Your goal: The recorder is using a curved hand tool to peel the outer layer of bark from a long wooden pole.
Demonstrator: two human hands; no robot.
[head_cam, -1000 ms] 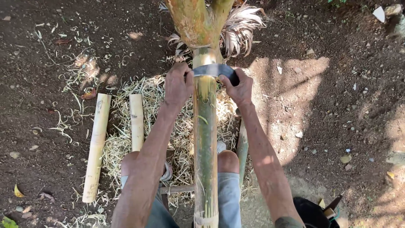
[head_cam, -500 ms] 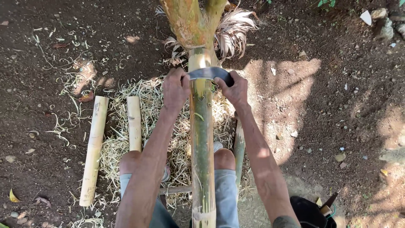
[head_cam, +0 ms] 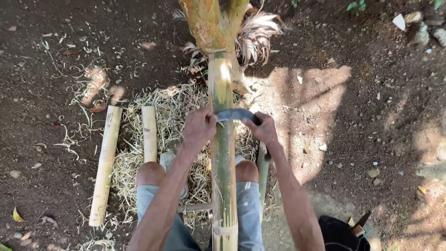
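Two peeled, pale bamboo lengths [head_cam: 106,165] [head_cam: 149,134] lie side by side on dark soil, the shorter one on a heap of straw-like shavings [head_cam: 174,104]. Dry husks [head_cam: 255,35] fan out above, stones [head_cam: 425,28] lie at top right, and a black bag [head_cam: 339,232] at bottom right.

We see a long green-and-yellow bamboo pole [head_cam: 224,153] with a smooth, faintly glossy skin, pale and matt where it is scraped. Across it lies a curved dull grey metal blade [head_cam: 234,115], matt and worn. Two short pale peeled bamboo lengths [head_cam: 149,134] look dry and smooth. Beneath them we find a heap of fibrous straw-coloured shavings [head_cam: 179,104] on rough, crumbly dark brown soil [head_cam: 51,28].
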